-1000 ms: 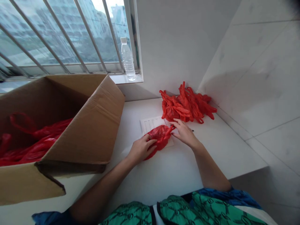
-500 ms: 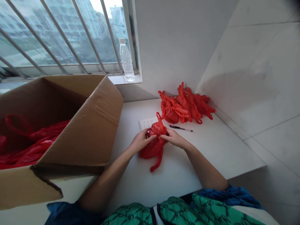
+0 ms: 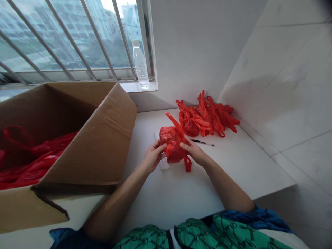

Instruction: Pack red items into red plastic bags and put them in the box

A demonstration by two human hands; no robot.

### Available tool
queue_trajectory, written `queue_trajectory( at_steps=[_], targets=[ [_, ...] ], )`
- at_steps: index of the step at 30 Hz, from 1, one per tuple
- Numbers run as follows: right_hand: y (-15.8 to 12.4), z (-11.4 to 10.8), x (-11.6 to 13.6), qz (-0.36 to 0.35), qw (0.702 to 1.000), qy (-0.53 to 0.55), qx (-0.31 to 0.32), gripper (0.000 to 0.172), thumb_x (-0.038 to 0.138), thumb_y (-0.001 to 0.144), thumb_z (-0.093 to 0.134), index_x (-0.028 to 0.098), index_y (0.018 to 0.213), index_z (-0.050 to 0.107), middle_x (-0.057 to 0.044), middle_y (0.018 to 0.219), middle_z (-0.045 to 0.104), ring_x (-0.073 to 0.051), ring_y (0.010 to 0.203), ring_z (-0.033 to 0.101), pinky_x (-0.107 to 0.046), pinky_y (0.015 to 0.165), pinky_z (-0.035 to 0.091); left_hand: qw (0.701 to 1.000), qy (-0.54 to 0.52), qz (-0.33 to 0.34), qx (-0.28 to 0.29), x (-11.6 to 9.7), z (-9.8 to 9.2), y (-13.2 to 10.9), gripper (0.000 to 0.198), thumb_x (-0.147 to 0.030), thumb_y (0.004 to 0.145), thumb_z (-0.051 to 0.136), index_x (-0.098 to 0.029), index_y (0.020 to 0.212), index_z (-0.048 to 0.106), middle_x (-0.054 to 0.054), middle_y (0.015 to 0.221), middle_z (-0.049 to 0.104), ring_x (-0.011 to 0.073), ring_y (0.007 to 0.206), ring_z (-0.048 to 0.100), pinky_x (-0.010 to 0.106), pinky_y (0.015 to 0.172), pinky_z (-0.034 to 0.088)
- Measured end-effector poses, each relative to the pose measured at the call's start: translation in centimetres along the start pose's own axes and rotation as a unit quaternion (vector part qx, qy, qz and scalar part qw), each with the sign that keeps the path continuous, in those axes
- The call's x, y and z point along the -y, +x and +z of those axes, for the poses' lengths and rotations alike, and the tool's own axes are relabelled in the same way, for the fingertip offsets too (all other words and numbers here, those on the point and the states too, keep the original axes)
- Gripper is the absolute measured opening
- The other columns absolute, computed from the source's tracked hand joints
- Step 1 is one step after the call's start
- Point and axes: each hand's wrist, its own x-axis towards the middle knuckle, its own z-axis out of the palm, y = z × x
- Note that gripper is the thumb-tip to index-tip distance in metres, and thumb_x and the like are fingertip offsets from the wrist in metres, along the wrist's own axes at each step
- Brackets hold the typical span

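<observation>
- The white counter (image 3: 233,166) fills the middle of the view, and everything below stands or lies on it, apart from the bottle.
- An open cardboard box (image 3: 103,138) takes up the nine o'clock side. One flap leans out towards the hands. Inside it is loose, crumpled red plastic (image 3: 33,162), heaped low against the far wall. How much of it there is cannot be told.
- A pile of knotted red bags (image 3: 207,116) lies at one o'clock from the hands, in the corner where the counter meets the tiled wall.
- The red bag (image 3: 172,143), bundled into a ball, is held just above the counter at the centre. One handle sticks up towards twelve o'clock and another hangs down at five o'clock.
- The left hand (image 3: 151,159) grips the bundle from its eight o'clock side, fingers curled onto the plastic.
- The right hand (image 3: 194,152) pinches it from four o'clock, fingertips closed on the plastic.
- A clear water bottle (image 3: 140,64) stands upright on the window sill at eleven o'clock, well apart from the hands.
- A paper sheet (image 3: 164,163) lies under the bundle, mostly hidden.
- A pen (image 3: 201,141) lies flat between the right hand and the pile.
</observation>
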Motion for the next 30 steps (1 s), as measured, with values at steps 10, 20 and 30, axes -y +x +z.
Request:
queue_trajectory(
  at_steps=[10, 20, 30],
  targets=[
    [-0.3, -0.1, -0.1, 0.029, 1.000, -0.001, -0.003, 0.029, 0.044, 0.082, 0.073, 0.020, 0.099, 0.069, -0.003, 0.098, 0.073, -0.017, 0.085, 0.067, -0.028, 0.079, 0.050, 0.998, 0.048, 0.008, -0.034, -0.4, -0.6, -0.5, 0.039, -0.049, 0.079, 0.073, -0.017, 0.100, 0.070, 0.004, 0.087, 0.071, 0.0162, 0.076, 0.064, 0.025, 0.071, 0.049],
    [-0.2, -0.3, -0.5, 0.055, 0.998, 0.031, -0.007, 0.031, 0.046, 0.080, 0.076, 0.020, 0.096, 0.069, -0.002, 0.088, 0.071, -0.015, 0.077, 0.064, -0.026, 0.072, 0.047, 0.998, 0.033, 0.028, -0.044, -0.7, 0.3, -1.3, 0.046, -0.056, 0.082, 0.064, -0.015, 0.101, 0.072, 0.006, 0.084, 0.072, 0.0189, 0.074, 0.064, 0.028, 0.069, 0.052],
    [-0.2, -0.4, -0.1, 0.033, 0.999, 0.028, -0.017, 0.034, 0.052, 0.084, 0.069, 0.020, 0.095, 0.068, -0.002, 0.086, 0.069, -0.014, 0.077, 0.063, -0.024, 0.069, 0.048, 0.978, 0.143, 0.150, -0.018, -0.5, 1.2, -3.0, 0.048, -0.056, 0.087, 0.060, -0.012, 0.070, 0.068, 0.004, 0.066, 0.064, 0.0126, 0.059, 0.057, 0.024, 0.059, 0.050]
  ],
)
